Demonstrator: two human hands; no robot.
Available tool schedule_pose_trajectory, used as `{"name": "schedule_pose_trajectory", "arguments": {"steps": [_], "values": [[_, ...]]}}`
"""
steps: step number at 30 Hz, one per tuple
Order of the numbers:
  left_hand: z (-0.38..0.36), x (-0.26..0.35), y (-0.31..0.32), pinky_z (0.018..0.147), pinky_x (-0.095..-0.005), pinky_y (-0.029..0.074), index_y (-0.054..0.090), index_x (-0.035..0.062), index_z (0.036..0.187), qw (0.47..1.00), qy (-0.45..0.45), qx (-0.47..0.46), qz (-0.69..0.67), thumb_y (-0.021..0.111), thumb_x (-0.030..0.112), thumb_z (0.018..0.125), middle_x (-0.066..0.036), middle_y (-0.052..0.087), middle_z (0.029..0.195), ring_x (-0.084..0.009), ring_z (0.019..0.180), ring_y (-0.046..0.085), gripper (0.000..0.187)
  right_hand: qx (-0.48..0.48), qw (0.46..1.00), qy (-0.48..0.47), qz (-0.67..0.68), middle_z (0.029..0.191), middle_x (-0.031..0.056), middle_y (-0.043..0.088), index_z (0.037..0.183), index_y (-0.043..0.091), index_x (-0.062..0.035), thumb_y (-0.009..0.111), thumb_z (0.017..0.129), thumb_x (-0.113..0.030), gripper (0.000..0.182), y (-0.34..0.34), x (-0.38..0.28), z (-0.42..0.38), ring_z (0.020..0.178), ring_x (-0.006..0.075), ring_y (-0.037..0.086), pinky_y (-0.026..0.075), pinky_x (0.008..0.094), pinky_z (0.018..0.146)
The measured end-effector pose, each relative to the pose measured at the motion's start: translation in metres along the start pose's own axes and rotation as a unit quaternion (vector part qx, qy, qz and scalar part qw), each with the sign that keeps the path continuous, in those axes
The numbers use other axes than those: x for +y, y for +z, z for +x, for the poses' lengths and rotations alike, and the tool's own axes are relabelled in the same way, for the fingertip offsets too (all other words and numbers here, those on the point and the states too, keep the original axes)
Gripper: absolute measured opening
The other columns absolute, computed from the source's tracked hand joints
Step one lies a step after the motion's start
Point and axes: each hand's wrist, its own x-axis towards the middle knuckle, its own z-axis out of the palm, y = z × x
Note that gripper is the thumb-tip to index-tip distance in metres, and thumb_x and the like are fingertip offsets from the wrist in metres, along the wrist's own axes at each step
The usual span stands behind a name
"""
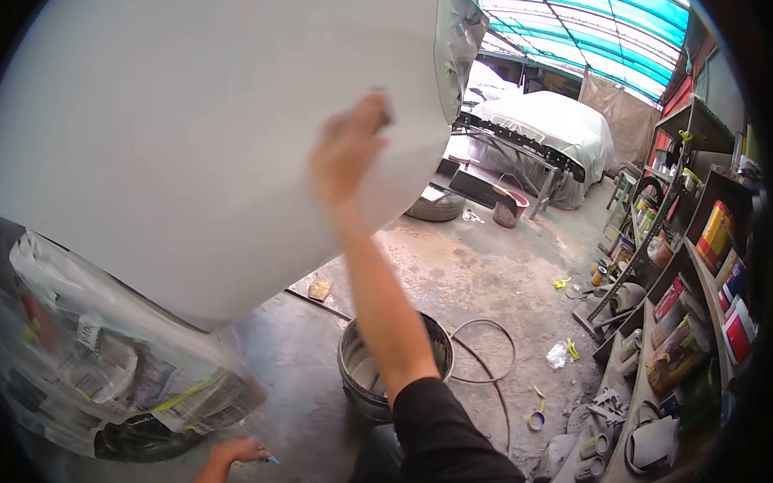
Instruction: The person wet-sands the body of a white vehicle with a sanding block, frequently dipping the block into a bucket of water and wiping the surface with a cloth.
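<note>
The biggest thing is the wide, smooth, pale grey car panel (194,133), which fills the top left. Below it is a car side wrapped in clear plastic and newspaper (164,387). At the back is a big car shape under a white sheet (552,119). Dark shelves full of paint cans (716,297) stand on the right. A round, dark, open bucket (368,403) sits on the floor under the right arm, with a thin grey hose (514,352) just beside it.

The right hand (342,159) is up at the panel, near its right edge. It is blurry, but the fingers look bent around a small dark block (384,114). The left hand (239,449) is low down, near the wrapped side. Its fingers are partly closed, with a tiny pale blue thing (270,460) at the tips; I cannot tell what it is.

The wrapping is already on. The panel looks like one even grey, so I cannot tell which parts are done and which are left.
</note>
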Motion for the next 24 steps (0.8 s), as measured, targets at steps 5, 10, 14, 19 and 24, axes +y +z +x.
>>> {"name": "schedule_pose_trajectory", "arguments": {"steps": [5,10,14,19,24], "values": [[-0.004,0.016,-0.004,0.092,-0.0432,0.052,0.073,0.0192,0.124,1.000,0.015,0.025,-0.001,0.060,0.048,0.098,-0.013,0.074,0.113,-0.0324,0.107,0.068,0.041,-0.117,0.972,-0.203,-0.020,0.168,0.0171,0.020,0.161,0.022,-0.0025,0.047,0.103,-0.024,0.067,-0.032,0.029,-0.011,0.156,0.0366,0.016,0.015,0.0622,0.121],[-0.017,0.008,0.004,0.090,-0.0418,0.053,0.072,0.0188,0.126,0.998,-0.002,0.037,0.057,0.060,0.047,0.098,-0.011,0.075,0.114,-0.0303,0.105,0.069,0.042,-0.020,0.985,0.171,0.031,0.168,0.0189,0.018,0.160,0.021,-0.0001,0.052,0.100,-0.020,0.070,-0.020,0.065,0.065,0.157,0.0375,0.012,0.017,0.0600,0.121],[0.034,-0.009,0.017,0.088,-0.0417,0.053,0.072,0.0183,0.125,0.998,0.047,0.018,0.029,0.061,0.047,0.098,-0.011,0.075,0.112,-0.0311,0.101,0.070,0.041,-0.083,0.965,-0.227,0.097,0.167,0.0227,0.020,0.159,0.023,0.0012,0.057,0.096,-0.016,0.073,-0.014,-0.066,-0.036,0.154,0.0391,0.019,0.016,0.0608,0.121],[-0.015,0.012,-0.002,0.089,-0.0422,0.053,0.073,0.0190,0.125,0.995,0.055,0.082,0.002,0.062,0.047,0.097,-0.013,0.075,0.111,-0.0324,0.102,0.069,0.041,-0.110,0.974,-0.200,-0.013,0.168,0.0147,0.023,0.159,0.028,-0.0041,0.055,0.100,-0.023,0.068,-0.025,0.013,0.017,0.155,0.0309,0.023,0.016,0.0647,0.120],[-0.046,0.021,-0.006,0.092,-0.0451,0.051,0.074,0.0189,0.123,0.996,0.011,0.083,0.015,0.063,0.046,0.096,-0.015,0.074,0.110,-0.0348,0.106,0.068,0.040,0.028,0.996,0.020,0.078,0.166,0.0137,0.027,0.160,0.027,-0.0049,0.054,0.101,-0.026,0.067,0.008,-0.012,0.039,0.153,0.0318,0.028,0.013,0.0641,0.121]]}}
